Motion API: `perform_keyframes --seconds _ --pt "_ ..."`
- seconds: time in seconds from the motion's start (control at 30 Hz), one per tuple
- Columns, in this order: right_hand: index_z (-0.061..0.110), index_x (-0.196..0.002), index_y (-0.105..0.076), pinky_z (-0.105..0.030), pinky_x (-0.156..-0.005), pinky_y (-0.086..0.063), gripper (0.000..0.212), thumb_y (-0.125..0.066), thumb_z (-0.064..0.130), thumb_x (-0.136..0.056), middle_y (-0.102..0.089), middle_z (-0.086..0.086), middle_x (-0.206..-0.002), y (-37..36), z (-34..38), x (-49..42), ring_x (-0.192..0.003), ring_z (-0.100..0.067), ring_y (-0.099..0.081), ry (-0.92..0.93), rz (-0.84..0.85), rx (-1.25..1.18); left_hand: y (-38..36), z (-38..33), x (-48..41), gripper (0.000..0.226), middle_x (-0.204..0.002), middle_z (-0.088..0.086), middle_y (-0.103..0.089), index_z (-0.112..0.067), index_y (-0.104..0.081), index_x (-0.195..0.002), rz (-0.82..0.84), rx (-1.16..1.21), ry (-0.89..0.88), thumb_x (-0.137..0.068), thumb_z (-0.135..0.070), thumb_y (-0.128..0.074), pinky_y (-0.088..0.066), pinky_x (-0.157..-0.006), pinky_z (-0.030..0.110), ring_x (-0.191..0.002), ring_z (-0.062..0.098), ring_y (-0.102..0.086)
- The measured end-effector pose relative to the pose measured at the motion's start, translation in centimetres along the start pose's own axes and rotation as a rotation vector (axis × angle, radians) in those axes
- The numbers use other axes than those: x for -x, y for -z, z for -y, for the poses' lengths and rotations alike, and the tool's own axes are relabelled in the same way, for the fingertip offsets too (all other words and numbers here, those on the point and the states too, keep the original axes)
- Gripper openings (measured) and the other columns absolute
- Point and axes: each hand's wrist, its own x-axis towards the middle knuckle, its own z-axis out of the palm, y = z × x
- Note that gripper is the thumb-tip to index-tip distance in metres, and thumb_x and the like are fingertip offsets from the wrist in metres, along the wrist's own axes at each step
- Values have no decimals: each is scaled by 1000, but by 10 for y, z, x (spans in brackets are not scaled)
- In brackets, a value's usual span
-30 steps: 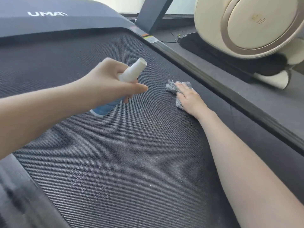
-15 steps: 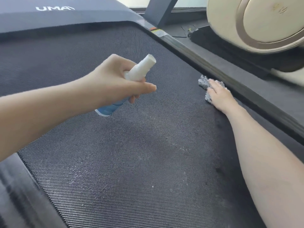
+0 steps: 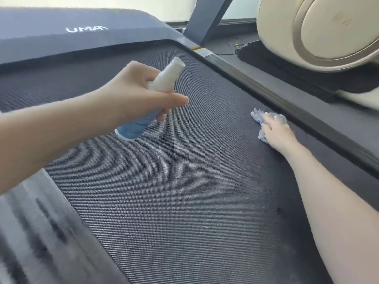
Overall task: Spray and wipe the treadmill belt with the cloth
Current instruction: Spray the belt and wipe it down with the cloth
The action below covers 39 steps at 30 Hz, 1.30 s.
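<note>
While left hand grips blue bottle, right hand flat on crumpled grey cloth — ribbed belt.

We see a cream exercise machine on a black mat, grey floor, and a bright pale wall behind.

Treadmill belt: dark, finely ribbed weave, lying between the left side rail and the right side rail; its far end runs under a grey motor cover lettered in white; a few pale specks sit near the middle. Crumpled grey-blue cloth lies on the belt close to its right edge, just beside the right rail; contact with the rail cannot be told; the right hand rests on top of it, fingers laid flat toward the far end.
</note>
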Motion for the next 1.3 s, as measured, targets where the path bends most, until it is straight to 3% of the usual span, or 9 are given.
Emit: perform_keyframes --seconds 0.17,0.37,0.5,0.67,0.8,0.9,1.03,1.3 --pt "33 -145 -25 -43 -114 -17 46 -32 31 -100 -17 0 -157 -16 28 51 -143 -29 -15 129 13 -31 2 -4 5 30 -58 5 -63 -10 -63 -65 -3 36 1 -78 -32 -78 -49 -54 18 -51 9 -56" --pt "32 -147 -21 -27 -115 4 47 -30 25 -101 -10 20 -149 -20 90 137 -140 -2 0 355 42 -72 7 -9 18 29 -54 0 -61 -10 -62 -65 19 56 -13 -77 -31 -78 -48 -49 14 -47 7 -55" --pt "28 -146 -25 -35 -120 0 48 -34 22 -100 -20 10 -154 -28 122 191 -144 -8 -4 533 51 -116 15 -14 27 30 -56 4 -61 -9 -62 -64 19 82 -42 -78 -29 -78 -46 -48 13 -47 9 -53" --pt "27 -145 -29 -29 -119 4 50 -40 19 -97 -24 12 -153 -35 143 254 -144 -4 -2 675 121 -192 22 -19 40 29 -59 7 -62 -8 -62 -66 31 102 -52 -79 -29 -77 -44 -46 15 -46 10 -51" --pt "29 -147 -24 -33 -119 1 49 -32 27 -98 -20 14 -154 -35 139 278 -144 -2 3 737 213 -183 24 -19 48 30 -63 10 -63 -5 -64 -71 43 86 -72 -79 -30 -77 -44 -52 20 -52 13 -53" --pt "31 -147 -21 -35 -119 2 49 -31 32 -100 -15 17 -155 -31 137 284 -142 2 7 742 266 -167 26 -20 51 30 -62 9 -63 -4 -64 -71 52 81 -76 -79 -30 -77 -45 -50 18 -49 11 -53" --pt "34 -147 -19 -35 -119 3 53 -22 50 -96 -13 20 -154 -30 140 285 -141 5 8 718 199 -115 29 -20 54 35 -65 11 -64 2 -65 -77 51 101 -88 -78 -30 -77 -47 -57 23 -54 15 -55" --pt "35 -145 -24 -35 -119 -1 51 -31 41 -95 -20 21 -152 -39 139 284 -141 6 0 596 73 -115 26 -17 57 34 -64 11 -64 0 -65 -74 62 79 -88 -78 -31 -77 -45 -64 28 -59 17 -56"
